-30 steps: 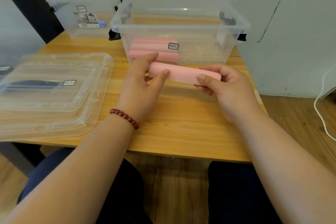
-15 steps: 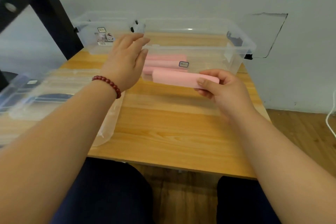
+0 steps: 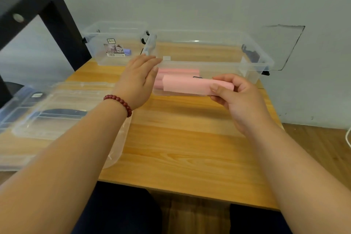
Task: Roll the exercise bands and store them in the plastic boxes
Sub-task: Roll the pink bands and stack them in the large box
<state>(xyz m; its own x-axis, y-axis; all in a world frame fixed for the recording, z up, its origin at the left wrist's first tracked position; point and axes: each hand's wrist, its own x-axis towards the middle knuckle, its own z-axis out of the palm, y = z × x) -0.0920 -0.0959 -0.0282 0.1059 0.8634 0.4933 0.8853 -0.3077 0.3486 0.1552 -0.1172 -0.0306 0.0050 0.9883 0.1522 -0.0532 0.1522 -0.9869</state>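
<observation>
The rolled pink exercise band (image 3: pixel 187 86) is off the light wooden table (image 3: pixel 180 138), held in the air by the person's right hand (image 3: pixel 241 100). That hand's thumb and curled fingers pinch the roll's right end. The roll's long axis runs left to right. Its free end points toward the left hand (image 3: pixel 138 81), which holds nothing and has its fingers straight and close together.

The large clear plastic box (image 3: pixel 224 64) stands open just beyond both hands. Its near wall runs almost parallel to the roll. Inside it, behind the free end of the held roll, lie other pink rolled bands (image 3: pixel 180 71) with the same left-to-right axis.

The left hand's fingertips are at the box's near left corner. Motion blur makes it hard to tell whether they touch the rim or only hover beside it, perhaps to steady the box.

The held roll sits in front of the near wall and appears to be lower than the rim. Judged from this, the coming move is the right hand's: lift the roll over the rim, carry it forward with its axis unchanged, and set it beside the stored rolls.
</observation>
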